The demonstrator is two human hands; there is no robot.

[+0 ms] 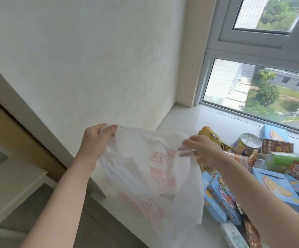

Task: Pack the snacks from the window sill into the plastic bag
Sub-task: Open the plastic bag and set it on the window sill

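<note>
Plastic bag (145,169), white and thin, hangs between my two hands over the near edge of the window sill (186,119). My left hand (95,138) has its fingers curled round the bag's top edge at its left corner. My right hand (198,149) is at the bag's right side with its fingers stretched out and blurred against the film; I cannot tell whether they pinch it or only touch it.

Right of the bag the snacks (263,169) lie heaped on the sill, my right forearm reaching across them. Just behind my right hand a yellow packet (211,136) leans; further right of the bag stands a can with a foil top (248,144), then a dark brown box (277,146) and a green tube (286,159). Light blue boxes (279,190) lie low to the bag's right.

The bag carries pink printing, Chinese characters seen reversed through the film, and a drawn figure lower down; I cannot read it. The writing on the packets is too small to read.
</note>
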